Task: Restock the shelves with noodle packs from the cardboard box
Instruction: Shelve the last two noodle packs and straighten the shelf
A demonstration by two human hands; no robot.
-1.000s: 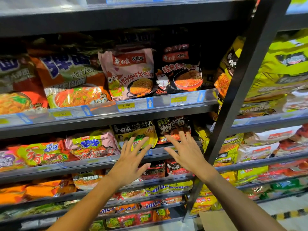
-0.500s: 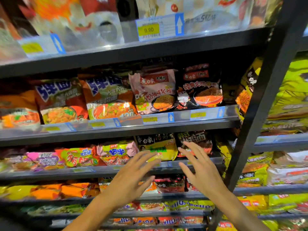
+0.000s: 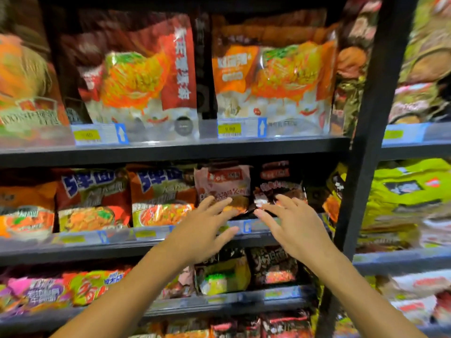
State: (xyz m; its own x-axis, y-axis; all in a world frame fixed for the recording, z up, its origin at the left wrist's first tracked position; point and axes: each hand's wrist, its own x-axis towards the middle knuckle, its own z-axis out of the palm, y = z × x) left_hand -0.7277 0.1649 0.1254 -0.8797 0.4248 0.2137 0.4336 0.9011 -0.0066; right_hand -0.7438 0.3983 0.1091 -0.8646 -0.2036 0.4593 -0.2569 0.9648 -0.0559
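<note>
Head view, left hand point(image 3: 203, 228) and right hand point(image 3: 294, 226) both spread (empty), before one pink pack point(image 3: 223, 185), one black pack point(image 3: 278, 185).

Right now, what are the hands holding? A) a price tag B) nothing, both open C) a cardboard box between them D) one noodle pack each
B: the left hand and right hand both have spread fingers and grip nothing, in front of the pink pack and black pack.
</note>
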